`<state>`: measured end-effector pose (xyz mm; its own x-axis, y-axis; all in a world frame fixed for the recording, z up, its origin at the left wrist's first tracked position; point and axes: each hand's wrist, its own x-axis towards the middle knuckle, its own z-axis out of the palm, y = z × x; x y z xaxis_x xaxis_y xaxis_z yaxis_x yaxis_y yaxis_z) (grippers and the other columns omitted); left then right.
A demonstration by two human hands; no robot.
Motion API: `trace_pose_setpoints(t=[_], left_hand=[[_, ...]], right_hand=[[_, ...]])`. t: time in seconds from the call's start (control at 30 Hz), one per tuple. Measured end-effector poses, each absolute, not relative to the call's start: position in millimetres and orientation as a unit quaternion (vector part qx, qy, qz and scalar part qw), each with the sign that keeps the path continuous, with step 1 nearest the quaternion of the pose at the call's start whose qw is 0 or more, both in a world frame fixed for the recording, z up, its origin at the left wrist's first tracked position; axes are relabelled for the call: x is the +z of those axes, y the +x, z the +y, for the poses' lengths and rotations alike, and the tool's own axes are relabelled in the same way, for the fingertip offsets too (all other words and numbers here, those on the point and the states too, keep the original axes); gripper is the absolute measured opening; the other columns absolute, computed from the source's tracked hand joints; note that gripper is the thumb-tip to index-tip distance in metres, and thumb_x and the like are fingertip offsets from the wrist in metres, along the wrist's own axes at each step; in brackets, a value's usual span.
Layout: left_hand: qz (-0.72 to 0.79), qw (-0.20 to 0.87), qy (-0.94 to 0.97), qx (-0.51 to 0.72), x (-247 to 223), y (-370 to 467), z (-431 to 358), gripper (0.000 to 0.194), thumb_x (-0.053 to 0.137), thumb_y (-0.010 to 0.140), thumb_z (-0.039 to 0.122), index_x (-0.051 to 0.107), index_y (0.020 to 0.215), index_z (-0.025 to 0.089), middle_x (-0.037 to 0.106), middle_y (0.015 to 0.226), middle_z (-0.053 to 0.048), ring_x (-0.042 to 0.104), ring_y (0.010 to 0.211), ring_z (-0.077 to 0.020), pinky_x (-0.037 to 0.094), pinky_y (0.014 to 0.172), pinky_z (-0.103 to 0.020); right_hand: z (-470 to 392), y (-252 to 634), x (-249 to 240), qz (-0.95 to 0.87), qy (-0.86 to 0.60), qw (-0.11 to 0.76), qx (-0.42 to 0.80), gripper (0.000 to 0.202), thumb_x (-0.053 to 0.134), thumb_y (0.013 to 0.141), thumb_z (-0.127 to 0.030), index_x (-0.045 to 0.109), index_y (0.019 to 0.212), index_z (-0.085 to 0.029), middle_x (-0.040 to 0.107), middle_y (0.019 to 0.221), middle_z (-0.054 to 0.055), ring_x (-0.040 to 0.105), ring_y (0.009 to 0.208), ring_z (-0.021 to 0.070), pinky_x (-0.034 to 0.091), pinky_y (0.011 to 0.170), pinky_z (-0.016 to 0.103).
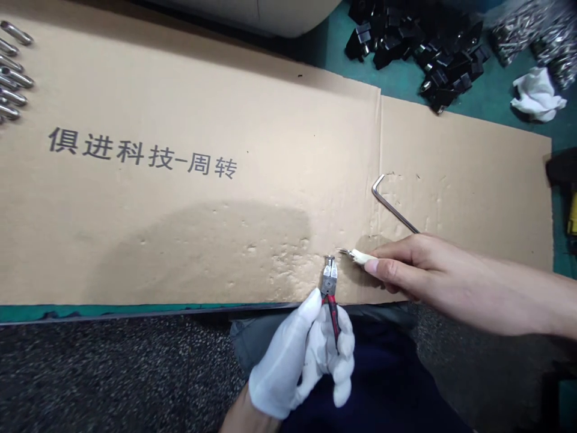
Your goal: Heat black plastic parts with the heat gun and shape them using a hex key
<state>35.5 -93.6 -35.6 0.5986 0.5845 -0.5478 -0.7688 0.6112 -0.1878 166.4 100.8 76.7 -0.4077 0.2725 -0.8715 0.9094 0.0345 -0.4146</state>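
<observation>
My left hand point(311, 355), in a white glove, is wrapped round a pair of small pliers point(329, 285) with red and black handles. Clasped in the plier jaws is a small round-topped metal part point(330, 260). My bare right hand point(408, 264) pinches a slim tool with a cream-coloured handle point(359, 257). Its thin metal tip points left, close to the metal part but apart from it. Just above the right hand, a bent hex key point(392, 207) rests on the cardboard sheet point(180, 228), its lower end meeting the outline of the hand.
Black plastic parts point(424, 48) are heaped at the back right. Beyond them lie bags of small metal pieces point(523, 27) and a crumpled white cloth point(538, 95). Several metal tubes point(15, 78) sit at the far left. A black and yellow object point(568, 198) stands at the right edge.
</observation>
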Motion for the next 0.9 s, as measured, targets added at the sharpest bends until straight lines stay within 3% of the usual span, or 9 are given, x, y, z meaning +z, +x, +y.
trace_pose_setpoints(t=[0.17, 0.33, 0.53, 0.7, 0.9], left_hand=[[0.233, 0.872, -0.193, 0.385, -35.8, 35.1, -92.6, 0.061, 0.035, 0.103, 0.059, 0.066, 0.082, 0.011, 0.062, 0.074, -0.005, 0.060, 0.047, -0.0135, 0.053, 0.040, -0.025], [0.235, 0.871, -0.194, 0.387, -36.8, 35.3, -91.3, 0.057, 0.040, 0.102, 0.058, 0.066, 0.085, 0.011, 0.061, 0.074, -0.005, 0.059, 0.047, -0.0137, 0.053, 0.040, -0.026], [0.229, 0.873, -0.181, 0.390, -38.5, 35.2, -90.4, 0.056, 0.043, 0.100, 0.059, 0.065, 0.083, 0.011, 0.061, 0.072, -0.005, 0.060, 0.048, -0.0144, 0.053, 0.040, -0.026], [0.236, 0.875, -0.186, 0.379, -39.0, 34.8, -92.1, 0.057, 0.041, 0.101, 0.060, 0.066, 0.085, 0.011, 0.062, 0.073, -0.005, 0.060, 0.047, -0.0146, 0.052, 0.041, -0.027], [0.226, 0.878, -0.187, 0.379, -39.0, 35.0, -93.2, 0.059, 0.039, 0.101, 0.061, 0.066, 0.084, 0.011, 0.061, 0.073, -0.005, 0.058, 0.046, -0.0137, 0.052, 0.040, -0.027]], right_hand=[[104.6, 166.9, 78.5, 0.600, 0.449, 0.339, -0.568, 0.054, 0.039, 0.103, -0.061, 0.069, 0.088, -0.018, 0.064, 0.078, 0.004, 0.058, 0.066, 0.0169, 0.043, 0.054, 0.028], [106.9, 162.5, 76.7, 0.555, 0.455, 0.365, -0.593, 0.049, 0.042, 0.103, -0.056, 0.063, 0.081, -0.018, 0.063, 0.070, 0.003, 0.056, 0.061, 0.0156, 0.044, 0.054, 0.027], [107.9, 161.3, 72.4, 0.545, 0.460, 0.377, -0.591, 0.055, 0.040, 0.102, -0.063, 0.063, 0.080, -0.018, 0.065, 0.071, 0.004, 0.059, 0.061, 0.0165, 0.049, 0.058, 0.029], [108.9, 166.8, 69.3, 0.563, 0.436, 0.379, -0.590, 0.057, 0.039, 0.101, -0.067, 0.063, 0.082, -0.019, 0.064, 0.069, 0.002, 0.057, 0.059, 0.0152, 0.045, 0.053, 0.026], [111.2, 167.3, 70.3, 0.616, 0.410, 0.365, -0.565, 0.052, 0.046, 0.100, -0.062, 0.054, 0.072, -0.019, 0.048, 0.063, -0.003, 0.043, 0.056, 0.0116, 0.036, 0.050, 0.024]])
